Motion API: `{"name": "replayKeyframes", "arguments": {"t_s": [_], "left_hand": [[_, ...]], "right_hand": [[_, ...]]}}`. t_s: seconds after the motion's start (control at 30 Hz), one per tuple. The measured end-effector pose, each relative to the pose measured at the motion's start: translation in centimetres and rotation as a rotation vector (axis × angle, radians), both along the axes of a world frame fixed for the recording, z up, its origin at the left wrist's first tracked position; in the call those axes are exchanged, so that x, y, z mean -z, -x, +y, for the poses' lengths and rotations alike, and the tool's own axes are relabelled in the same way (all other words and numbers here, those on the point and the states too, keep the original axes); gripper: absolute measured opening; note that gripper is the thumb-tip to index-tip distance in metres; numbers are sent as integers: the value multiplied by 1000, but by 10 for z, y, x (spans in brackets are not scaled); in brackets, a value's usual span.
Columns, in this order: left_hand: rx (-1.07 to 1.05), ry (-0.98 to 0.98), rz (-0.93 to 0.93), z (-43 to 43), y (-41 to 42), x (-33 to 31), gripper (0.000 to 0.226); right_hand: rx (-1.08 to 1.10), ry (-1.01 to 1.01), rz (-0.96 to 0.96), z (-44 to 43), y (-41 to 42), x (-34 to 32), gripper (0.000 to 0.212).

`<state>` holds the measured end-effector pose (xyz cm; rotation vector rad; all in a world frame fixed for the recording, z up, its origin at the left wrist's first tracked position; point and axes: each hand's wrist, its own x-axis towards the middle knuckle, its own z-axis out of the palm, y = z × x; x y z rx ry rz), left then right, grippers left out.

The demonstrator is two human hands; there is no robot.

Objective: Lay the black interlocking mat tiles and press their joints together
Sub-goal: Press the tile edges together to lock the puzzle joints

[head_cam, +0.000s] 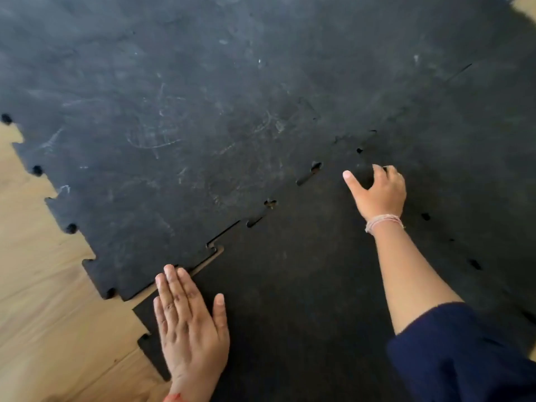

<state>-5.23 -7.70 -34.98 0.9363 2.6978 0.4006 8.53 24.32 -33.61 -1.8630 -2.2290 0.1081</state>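
A scuffed black mat tile [179, 134] fills the far and left part of the view. A darker black tile [304, 300] lies nearer me. Their toothed joint [261, 216] runs diagonally between them, with small gaps along it and a wider gap showing floor near its left end [208, 261]. My left hand [188, 323] lies flat, palm down, on the near tile's left corner, fingertips at the joint. My right hand [380, 190] rests on the near tile beside the joint, fingers curled down, thumb spread.
Light wooden floor [49, 314] shows at the left and lower left. More black tile [487, 169] continues to the right, with another joint line of small holes [475, 264]. A strip of floor shows at the top right corner [526, 7].
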Motion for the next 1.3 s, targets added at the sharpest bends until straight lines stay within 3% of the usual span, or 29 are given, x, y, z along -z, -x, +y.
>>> {"name": "replayKeyframes", "arguments": {"t_s": [0.3,0.63,0.8,1.03,1.13,1.3], "left_hand": [[87,7,67,-13,30,-1,66],[120,-12,70,-13,31,-1,66],[183,-12,52,-14,34,-7,66],[405,51,21,8,-3,-8,67],[449,77,31,5,-1,-4,67],[494,33,11,4,2,3,69]], "right_hand": [[58,2,74,-9,7,0,65],[-30,99,92,-9,-6,-6,60],[-84,175,-18,-9,-6,-9,62],[25,261,-221,-13,2,-15,80],[174,216,-114,-20,5,-15,97],[171,155,-81,-12,-7,-14,100]]}}
